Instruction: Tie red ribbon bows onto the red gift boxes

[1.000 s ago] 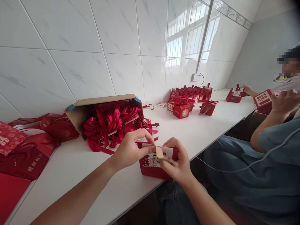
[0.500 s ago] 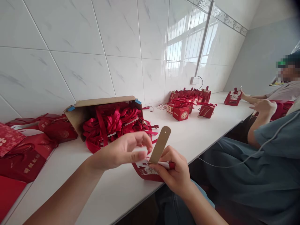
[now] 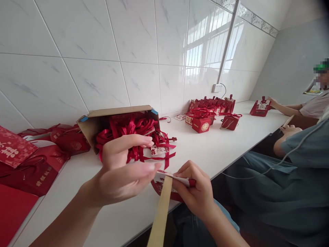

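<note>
My right hand gripping a red-and-white box, a tan strip jutting from it between my hands, my left hand empty, fingers loosely parted, a carton of red ribbons just beyond it, small red boxes on the worktop past my right hand

It looked like a small packing workshop
A long white table, rows of red boxes, a carton of ribbons and a seated co-worker showed it
</note>
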Tool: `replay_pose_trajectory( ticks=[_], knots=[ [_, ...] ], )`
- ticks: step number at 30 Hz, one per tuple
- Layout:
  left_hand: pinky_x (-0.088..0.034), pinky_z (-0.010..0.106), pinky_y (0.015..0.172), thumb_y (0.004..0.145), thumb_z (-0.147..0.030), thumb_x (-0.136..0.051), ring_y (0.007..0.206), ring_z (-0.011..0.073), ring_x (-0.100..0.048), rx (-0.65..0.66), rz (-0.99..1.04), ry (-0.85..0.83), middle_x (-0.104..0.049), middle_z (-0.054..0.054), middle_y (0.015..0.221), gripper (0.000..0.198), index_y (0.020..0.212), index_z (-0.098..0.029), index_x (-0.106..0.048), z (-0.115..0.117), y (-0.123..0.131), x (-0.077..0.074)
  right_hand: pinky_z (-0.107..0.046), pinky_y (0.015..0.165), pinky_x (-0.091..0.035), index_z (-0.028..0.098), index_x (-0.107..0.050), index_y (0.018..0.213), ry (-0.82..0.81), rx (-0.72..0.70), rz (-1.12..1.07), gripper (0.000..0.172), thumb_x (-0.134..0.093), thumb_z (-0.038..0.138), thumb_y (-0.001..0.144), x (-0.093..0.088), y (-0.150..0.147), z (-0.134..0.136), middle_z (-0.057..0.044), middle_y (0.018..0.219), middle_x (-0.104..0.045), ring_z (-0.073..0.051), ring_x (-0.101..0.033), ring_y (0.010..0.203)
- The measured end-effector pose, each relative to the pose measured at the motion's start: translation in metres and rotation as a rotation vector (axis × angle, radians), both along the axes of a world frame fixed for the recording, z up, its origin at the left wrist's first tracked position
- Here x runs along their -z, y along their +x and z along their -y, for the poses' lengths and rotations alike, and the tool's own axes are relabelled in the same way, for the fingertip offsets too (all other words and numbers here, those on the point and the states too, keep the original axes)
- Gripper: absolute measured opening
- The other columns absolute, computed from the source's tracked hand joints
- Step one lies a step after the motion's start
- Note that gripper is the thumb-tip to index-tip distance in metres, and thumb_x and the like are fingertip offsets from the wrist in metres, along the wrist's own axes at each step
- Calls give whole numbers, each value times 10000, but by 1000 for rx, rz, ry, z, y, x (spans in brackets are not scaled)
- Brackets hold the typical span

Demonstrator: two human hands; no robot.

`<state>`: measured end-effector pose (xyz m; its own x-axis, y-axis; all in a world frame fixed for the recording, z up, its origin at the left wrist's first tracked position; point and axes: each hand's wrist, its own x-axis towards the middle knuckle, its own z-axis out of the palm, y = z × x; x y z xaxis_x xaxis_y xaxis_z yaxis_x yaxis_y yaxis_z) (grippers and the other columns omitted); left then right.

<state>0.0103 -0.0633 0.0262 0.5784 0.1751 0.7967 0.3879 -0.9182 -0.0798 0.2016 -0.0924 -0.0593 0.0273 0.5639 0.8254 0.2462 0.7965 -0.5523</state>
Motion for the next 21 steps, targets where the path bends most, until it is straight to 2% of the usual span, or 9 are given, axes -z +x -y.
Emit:
replay_pose_trajectory(
  ticks=[2,5,7,10,12,14,17,21],
  knots=[
    [-516,355,797,703,-2,-639,928,186,-545,37,-80,18,-549,46,996,301,875,-232,-551,1,-3,-10,-204,526,-411,194,-461,698,-33,75,-87,202,-628,117,783,-1,2,-1,21,668,-525,-98,-512,587],
    [-501,342,749,727,-76,-649,772,165,-559,156,-358,-247,-587,26,786,150,793,-190,-578,8,0,-24,-202,516,-400,194,-455,683,-86,211,-215,210,-629,140,787,-1,6,-3,29,652,-508,-91,-488,567],
    [-498,339,739,726,-163,-693,722,163,-560,217,-457,-356,-610,29,759,102,791,-185,-617,16,3,-28,-200,515,-393,194,-452,683,-97,262,-232,217,-637,139,782,0,7,-4,35,643,-496,-86,-476,557],
    [-487,340,848,765,-90,-623,853,184,-594,278,-439,-255,-679,69,936,254,997,-186,-659,25,6,-25,-202,529,-398,195,-449,695,-34,241,-156,225,-644,111,769,1,7,-4,34,653,-493,-88,-486,573],
    [-461,330,931,783,-5,-528,1027,199,-569,286,-417,-166,-652,89,1131,422,1152,-191,-615,26,5,-21,-203,526,-395,196,-459,708,36,182,-63,208,-633,105,777,2,7,-4,26,672,-507,-89,-492,579],
    [-452,321,956,797,32,-469,1127,203,-525,245,-421,-131,-584,92,1261,481,1199,-201,-591,23,3,-17,-207,517,-388,197,-477,723,88,138,37,179,-619,116,795,3,7,-2,14,688,-528,-90,-493,575],
    [-466,308,945,818,50,-432,1158,198,-514,154,-412,-162,-530,97,1318,468,1165,-211,-604,15,4,-14,-217,513,-382,196,-493,740,140,153,137,159,-619,129,810,4,5,0,0,700,-551,-92,-486,562],
    [-451,302,978,850,7,-460,1136,177,-537,67,-359,-208,-587,82,1227,396,1151,-206,-604,5,10,-9,-224,515,-378,194,-499,748,209,199,201,160,-637,144,811,4,4,2,-6,695,-567,-95,-485,558]
  ],
)
